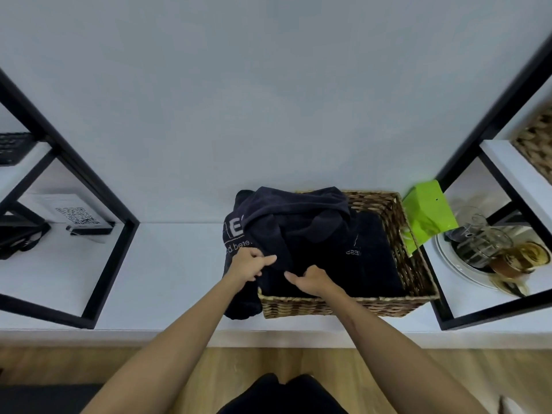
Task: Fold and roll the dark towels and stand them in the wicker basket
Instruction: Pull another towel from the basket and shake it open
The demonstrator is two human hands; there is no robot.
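Dark towels (298, 225) lie crumpled over wicker basket (397, 306); left hand (248, 262) pinches one, right hand (310, 279) relaxed.

A single wide-angle view from the person's head looks forward and steeply down over both outstretched forearms onto the white surface (167, 264), close by. The wall fills the upper half of the frame; the floor shows along the bottom edge. Straight edges bow outward, probably from lens distortion.

Bare white counter (167, 264) lies left of the wicker basket (400, 234); a green bag (427, 210) and glassware (481, 243) crowd its right.
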